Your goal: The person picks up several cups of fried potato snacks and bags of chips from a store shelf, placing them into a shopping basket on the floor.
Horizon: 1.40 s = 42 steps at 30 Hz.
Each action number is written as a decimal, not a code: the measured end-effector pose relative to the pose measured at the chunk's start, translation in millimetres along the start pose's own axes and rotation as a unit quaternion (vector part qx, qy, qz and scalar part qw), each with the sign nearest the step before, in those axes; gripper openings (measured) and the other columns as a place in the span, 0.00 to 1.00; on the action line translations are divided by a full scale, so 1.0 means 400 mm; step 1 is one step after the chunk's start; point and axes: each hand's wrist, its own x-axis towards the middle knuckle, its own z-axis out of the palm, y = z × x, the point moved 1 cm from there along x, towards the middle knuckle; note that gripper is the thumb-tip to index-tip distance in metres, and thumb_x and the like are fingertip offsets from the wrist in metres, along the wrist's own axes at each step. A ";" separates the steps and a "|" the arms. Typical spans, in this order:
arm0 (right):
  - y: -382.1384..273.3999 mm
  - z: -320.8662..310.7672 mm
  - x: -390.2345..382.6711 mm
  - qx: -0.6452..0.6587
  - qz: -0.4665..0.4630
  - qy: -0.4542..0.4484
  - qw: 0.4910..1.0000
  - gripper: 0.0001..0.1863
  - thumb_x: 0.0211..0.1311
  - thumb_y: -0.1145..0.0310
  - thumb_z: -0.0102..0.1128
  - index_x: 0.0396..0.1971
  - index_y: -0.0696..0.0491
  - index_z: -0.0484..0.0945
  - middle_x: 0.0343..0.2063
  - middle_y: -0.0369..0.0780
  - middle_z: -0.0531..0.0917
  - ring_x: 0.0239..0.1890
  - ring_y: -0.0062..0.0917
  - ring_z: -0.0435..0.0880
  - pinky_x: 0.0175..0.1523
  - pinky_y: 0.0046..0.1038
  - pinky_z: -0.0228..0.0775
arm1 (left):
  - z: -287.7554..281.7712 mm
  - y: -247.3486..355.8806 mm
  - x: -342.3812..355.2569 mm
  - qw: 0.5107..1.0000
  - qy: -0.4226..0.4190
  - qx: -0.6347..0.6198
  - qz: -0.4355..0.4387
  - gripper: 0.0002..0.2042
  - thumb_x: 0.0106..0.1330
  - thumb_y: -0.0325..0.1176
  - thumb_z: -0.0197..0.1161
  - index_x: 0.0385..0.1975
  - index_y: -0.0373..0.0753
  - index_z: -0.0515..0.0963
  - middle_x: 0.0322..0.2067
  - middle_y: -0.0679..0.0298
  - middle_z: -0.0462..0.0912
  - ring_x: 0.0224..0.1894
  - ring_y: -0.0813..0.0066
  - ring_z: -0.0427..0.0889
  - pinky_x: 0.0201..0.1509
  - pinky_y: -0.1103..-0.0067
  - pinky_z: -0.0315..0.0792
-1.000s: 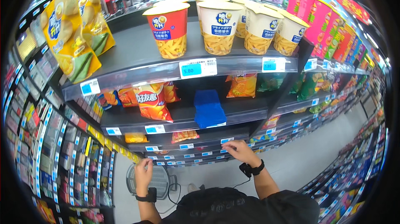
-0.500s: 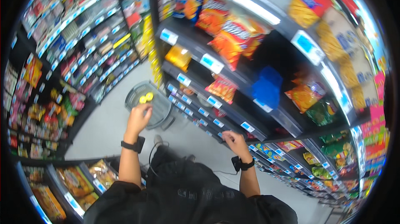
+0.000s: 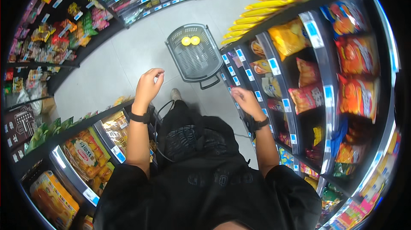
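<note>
My left hand [image 3: 150, 85] hangs in the air over the aisle floor, its fingers loosely bent with a gap between them and nothing held. On the other side my right hand [image 3: 249, 102] is also empty, fingers half curled and apart, close to the shelf of snack bags at the right. A grey shopping basket [image 3: 187, 76] with slotted walls stands on the floor ahead, between and beyond both hands. Inside it lie two round yellow-topped items [image 3: 190, 40], side by side. Neither hand touches the basket or the shelf.
Shelves of orange and red snack bags [image 3: 357, 95] run along the right. Yellow bags [image 3: 257, 13] hang at that shelf's far end. At the lower left, another shelf holds packaged food [image 3: 87, 155]. My shoe [image 3: 175, 94] shows on the grey tiled floor [image 3: 124, 54].
My view has swung from the right shelf toward the basket, which now appears farther right and more fully. Both hands remain raised and empty.
</note>
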 end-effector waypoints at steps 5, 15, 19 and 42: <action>0.005 0.085 0.312 0.014 0.002 -0.070 0.997 0.12 0.67 0.71 0.60 0.47 0.59 0.79 0.33 0.43 0.87 0.35 0.25 0.86 0.41 0.26 0.75 | 0.019 -0.143 0.109 0.998 -0.014 -0.021 -0.059 0.08 0.64 0.28 0.61 0.39 0.32 0.81 0.36 0.51 0.85 0.37 0.57 0.85 0.42 0.70 0.77; 0.375 0.259 0.798 -0.037 0.021 -0.178 0.983 0.16 0.63 0.71 0.59 0.51 0.57 0.78 0.42 0.45 0.86 0.40 0.31 0.86 0.48 0.30 0.76 | 0.214 -0.369 0.287 0.984 -0.020 -0.061 -0.165 0.09 0.65 0.27 0.61 0.42 0.32 0.81 0.37 0.52 0.86 0.38 0.63 0.86 0.44 0.74 0.77; 0.616 0.380 0.979 -0.057 0.066 -0.185 0.979 0.23 0.57 0.70 0.65 0.54 0.57 0.77 0.49 0.49 0.84 0.48 0.36 0.85 0.54 0.32 0.75 | 0.327 -0.472 0.326 0.978 0.012 -0.079 -0.194 0.09 0.64 0.26 0.60 0.41 0.32 0.81 0.36 0.50 0.85 0.38 0.58 0.86 0.43 0.72 0.78; 1.190 0.948 1.744 -0.401 0.117 -0.030 0.908 0.43 0.46 0.44 0.74 0.53 0.58 0.67 0.55 0.47 0.71 0.50 0.41 0.82 0.51 0.39 0.77 | 0.732 -0.939 0.276 0.945 0.015 -0.126 -0.302 0.09 0.62 0.22 0.61 0.42 0.34 0.80 0.37 0.53 0.84 0.38 0.55 0.83 0.43 0.70 0.76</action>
